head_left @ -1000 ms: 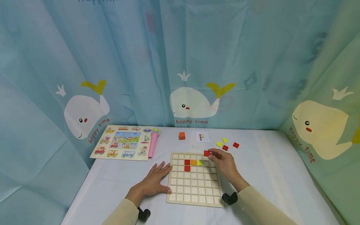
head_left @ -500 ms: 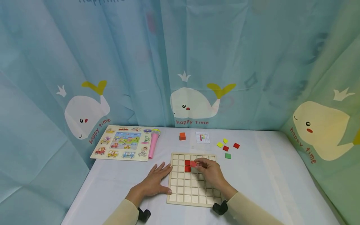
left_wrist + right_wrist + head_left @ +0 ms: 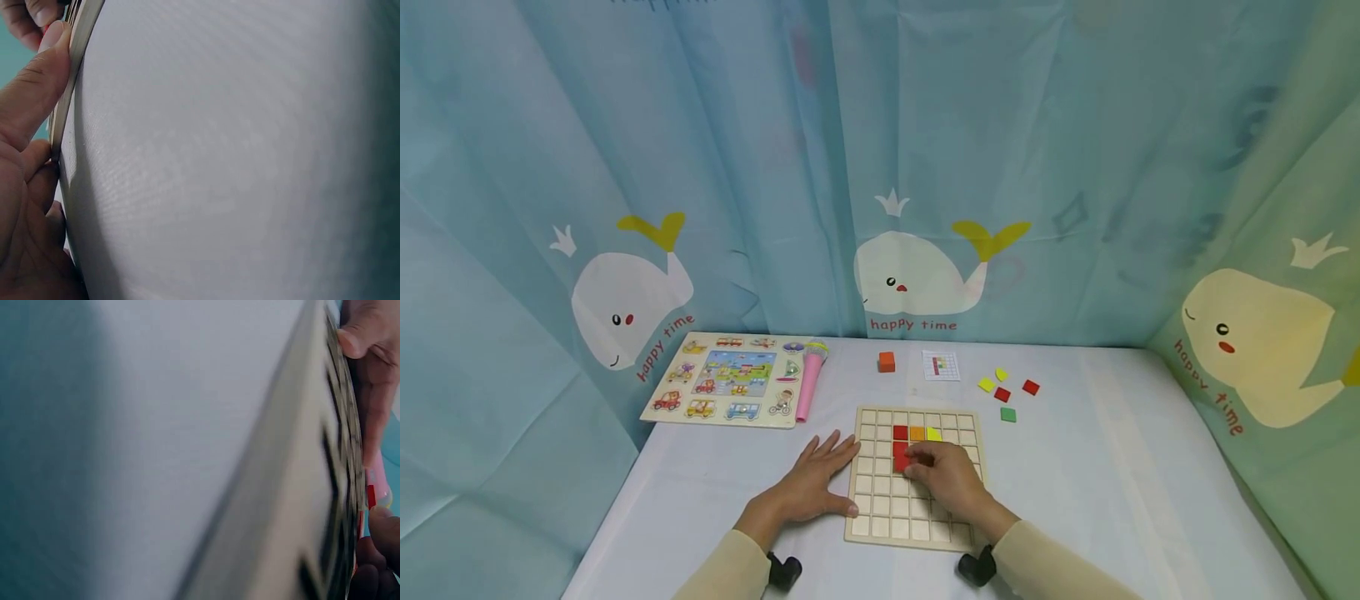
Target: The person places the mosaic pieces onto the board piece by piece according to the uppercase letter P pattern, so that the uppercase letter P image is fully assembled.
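Note:
A wooden grid board (image 3: 917,521) lies on the white table. In its upper cells sit a red tile (image 3: 900,432), an orange tile (image 3: 917,433) and a yellow tile (image 3: 933,434), with a second red tile (image 3: 899,449) below the first. My right hand (image 3: 913,464) is over the board's middle, its curled fingertips pinching a third red tile (image 3: 900,463) down at the cell under those two reds. My left hand (image 3: 832,478) lies flat on the table, and its thumb (image 3: 37,81) presses the board's left edge (image 3: 80,34).
Loose yellow (image 3: 986,384), red (image 3: 1002,394) and green (image 3: 1008,414) tiles lie behind the board to the right, near a pattern card (image 3: 940,365) and an orange cube (image 3: 887,362). A picture puzzle (image 3: 722,379) and a pink toy microphone (image 3: 811,379) sit at the back left.
My right hand carried a red tile from the board's far right corner leftward and down to the cell below the two reds. The left hand stayed still.

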`<state>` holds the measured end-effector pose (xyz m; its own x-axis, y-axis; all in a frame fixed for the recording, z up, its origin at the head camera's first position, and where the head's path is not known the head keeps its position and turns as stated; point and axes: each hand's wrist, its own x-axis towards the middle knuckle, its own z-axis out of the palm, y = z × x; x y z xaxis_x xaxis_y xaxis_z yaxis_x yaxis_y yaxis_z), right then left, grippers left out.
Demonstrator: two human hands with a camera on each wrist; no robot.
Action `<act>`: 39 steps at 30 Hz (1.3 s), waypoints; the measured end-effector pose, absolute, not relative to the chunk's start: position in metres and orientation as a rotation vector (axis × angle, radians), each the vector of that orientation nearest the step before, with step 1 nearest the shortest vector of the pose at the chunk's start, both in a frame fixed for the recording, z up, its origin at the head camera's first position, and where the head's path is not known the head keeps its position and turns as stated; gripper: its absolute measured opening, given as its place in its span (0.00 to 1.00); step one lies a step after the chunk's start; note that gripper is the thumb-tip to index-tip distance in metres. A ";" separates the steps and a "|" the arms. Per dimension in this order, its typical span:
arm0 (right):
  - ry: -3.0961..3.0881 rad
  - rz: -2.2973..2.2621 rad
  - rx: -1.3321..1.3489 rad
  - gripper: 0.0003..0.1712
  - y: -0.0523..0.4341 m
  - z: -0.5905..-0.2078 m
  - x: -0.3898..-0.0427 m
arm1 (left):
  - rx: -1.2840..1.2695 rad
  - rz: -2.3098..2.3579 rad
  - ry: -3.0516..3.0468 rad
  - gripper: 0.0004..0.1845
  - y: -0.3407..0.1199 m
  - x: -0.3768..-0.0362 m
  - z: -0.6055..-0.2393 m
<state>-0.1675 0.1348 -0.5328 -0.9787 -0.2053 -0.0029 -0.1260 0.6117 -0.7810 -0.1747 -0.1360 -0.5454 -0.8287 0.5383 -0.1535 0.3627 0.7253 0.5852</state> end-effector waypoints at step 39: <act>2.822 -1.238 -0.288 0.14 0.126 -0.537 -0.166 | 0.732 0.816 2.621 0.56 -0.136 -0.174 -0.542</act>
